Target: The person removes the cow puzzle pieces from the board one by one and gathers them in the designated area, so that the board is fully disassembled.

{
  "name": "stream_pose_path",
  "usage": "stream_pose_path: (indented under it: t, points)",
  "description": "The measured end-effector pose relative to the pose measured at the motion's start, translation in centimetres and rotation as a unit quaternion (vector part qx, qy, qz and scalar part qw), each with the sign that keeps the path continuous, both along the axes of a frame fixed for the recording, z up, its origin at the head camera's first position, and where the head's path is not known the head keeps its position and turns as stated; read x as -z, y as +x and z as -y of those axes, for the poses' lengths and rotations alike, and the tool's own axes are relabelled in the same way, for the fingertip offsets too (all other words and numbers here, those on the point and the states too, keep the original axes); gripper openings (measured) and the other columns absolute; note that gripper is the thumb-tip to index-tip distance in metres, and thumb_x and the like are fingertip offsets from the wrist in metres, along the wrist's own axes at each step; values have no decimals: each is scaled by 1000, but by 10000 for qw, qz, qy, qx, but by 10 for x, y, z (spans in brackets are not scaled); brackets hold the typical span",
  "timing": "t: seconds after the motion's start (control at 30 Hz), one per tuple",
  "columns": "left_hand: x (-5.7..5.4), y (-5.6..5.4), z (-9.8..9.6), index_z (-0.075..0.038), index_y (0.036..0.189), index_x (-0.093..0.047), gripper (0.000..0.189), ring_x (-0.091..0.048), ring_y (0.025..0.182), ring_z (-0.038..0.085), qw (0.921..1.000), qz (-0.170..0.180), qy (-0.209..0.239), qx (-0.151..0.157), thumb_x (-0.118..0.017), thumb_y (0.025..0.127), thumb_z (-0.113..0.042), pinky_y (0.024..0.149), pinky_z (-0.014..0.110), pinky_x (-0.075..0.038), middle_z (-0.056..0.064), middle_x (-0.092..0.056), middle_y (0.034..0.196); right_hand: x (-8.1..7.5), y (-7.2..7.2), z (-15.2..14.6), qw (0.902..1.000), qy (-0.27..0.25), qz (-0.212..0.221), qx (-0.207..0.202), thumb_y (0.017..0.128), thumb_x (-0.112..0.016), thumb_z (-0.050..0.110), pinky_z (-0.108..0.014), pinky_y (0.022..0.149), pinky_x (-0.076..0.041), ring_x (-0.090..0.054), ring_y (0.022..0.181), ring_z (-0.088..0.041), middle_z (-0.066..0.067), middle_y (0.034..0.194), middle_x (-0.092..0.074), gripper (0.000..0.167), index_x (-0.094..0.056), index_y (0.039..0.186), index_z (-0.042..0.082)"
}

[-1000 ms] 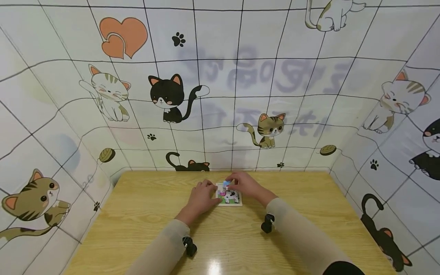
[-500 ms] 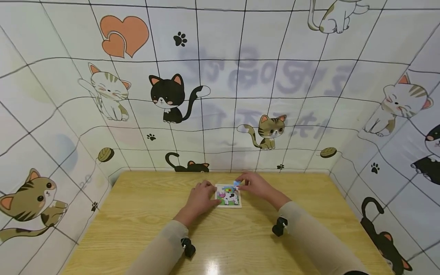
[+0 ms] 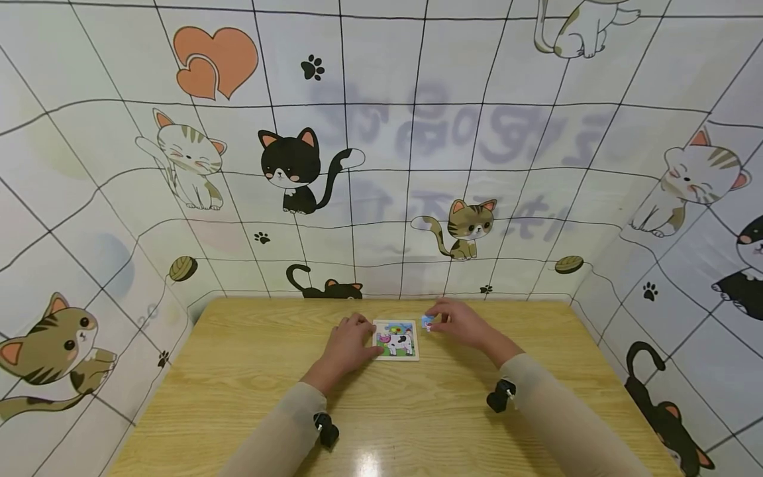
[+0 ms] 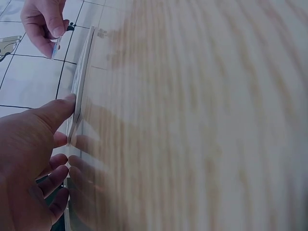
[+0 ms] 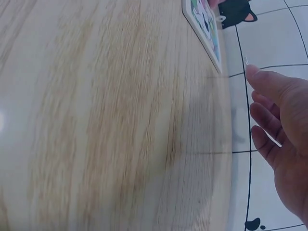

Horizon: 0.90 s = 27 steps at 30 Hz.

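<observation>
A small square jigsaw puzzle with a cow picture and pale frame lies flat on the wooden table. My left hand rests at its left side. In the left wrist view the thumb lies straight against the puzzle board, and the other fingers bend loosely beside it. Right of the board, my right hand pinches a small blue puzzle piece between thumb and fingers, apart from the frame. Only a thin edge of the piece shows in the right wrist view, at the thumb of my right hand.
The wooden table stretches out on both sides of the puzzle. A white cloth wall printed with cats and grid lines rises behind the table's far edge and along both sides. Each wrist carries a small black camera.
My right hand has moved right with the pinched piece, from over the puzzle's top to beside the board. More of the picture shows now. My left hand has stayed at the board's left side.
</observation>
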<state>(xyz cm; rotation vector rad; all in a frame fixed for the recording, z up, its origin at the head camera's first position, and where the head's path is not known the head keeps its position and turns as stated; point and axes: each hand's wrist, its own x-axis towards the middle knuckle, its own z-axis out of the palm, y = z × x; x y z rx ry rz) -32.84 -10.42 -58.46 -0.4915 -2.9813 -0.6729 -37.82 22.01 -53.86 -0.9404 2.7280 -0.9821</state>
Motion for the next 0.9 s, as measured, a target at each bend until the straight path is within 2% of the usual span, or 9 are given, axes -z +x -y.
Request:
stream_pose_path:
  t: [0.2,0.57,0.9]
  points:
    - [-5,1,0,-15,138,-76,56,-58,132,38,10000,74,-5,17,-86,96,-51,109,65,-47,10,-61,143,-4,-1,-8,9999,-23,42,114,103,-81,12,-33,73,-55,-64,89,-15,-8,119,-71,29,-78,130,4]
    - [-5,1,0,-15,138,-76,56,-58,132,37,10000,81,-11,40,-86,96,-51,108,64,-48,9,-61,143,-9,0,-18,9997,-28,-102,216,101,-82,9,-32,71,-54,-62,88,-16,-11,118,-71,29,-79,130,2]
    - [-5,2,-1,-15,138,-76,56,-57,133,37,9999,117,-31,19,-86,97,-51,110,64,-47,10,-61,144,-3,-5,-27,9995,-132,200,198,101,-81,7,-32,70,-51,-60,85,-18,-11,113,-72,27,-79,127,-1]
